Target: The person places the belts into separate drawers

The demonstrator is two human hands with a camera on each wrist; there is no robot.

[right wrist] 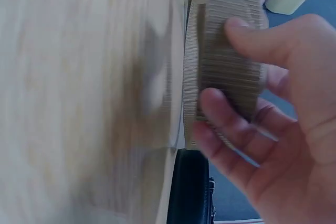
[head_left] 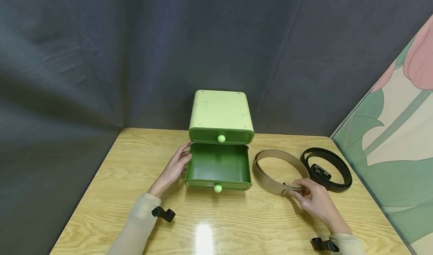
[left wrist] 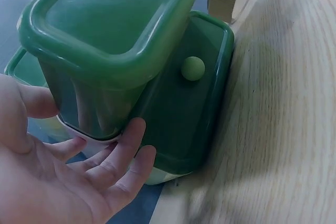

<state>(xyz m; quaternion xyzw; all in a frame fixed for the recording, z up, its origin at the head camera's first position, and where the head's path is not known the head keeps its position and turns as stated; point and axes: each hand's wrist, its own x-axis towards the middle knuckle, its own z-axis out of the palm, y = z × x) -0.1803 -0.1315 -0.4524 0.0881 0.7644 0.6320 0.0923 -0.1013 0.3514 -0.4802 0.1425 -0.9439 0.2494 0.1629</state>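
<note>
Your left hand (head_left: 174, 169), fingers unclenched, touched the left side of the lower drawer (head_left: 233, 186), which stood pulled out beneath the closed upper drawer (head_left: 203, 135) of the green chest (head_left: 221, 108). Right of it, the tan belt (head_left: 265, 180) sat coiled on the wooden table (head_left: 101, 202), its near part pinched by your right hand (head_left: 316, 200), just beside the coiled black belt (head_left: 345, 172).

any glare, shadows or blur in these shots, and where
Head view: a white glare patch on the wooden table near the bottom edge, soft shadow below the open drawer; left wrist view: bluish, slightly hazy, with shadow across the wood; right wrist view: wood grain looks smeared, a dark shadow on it, while the tan belt shows its ribbing more clearly.
</note>
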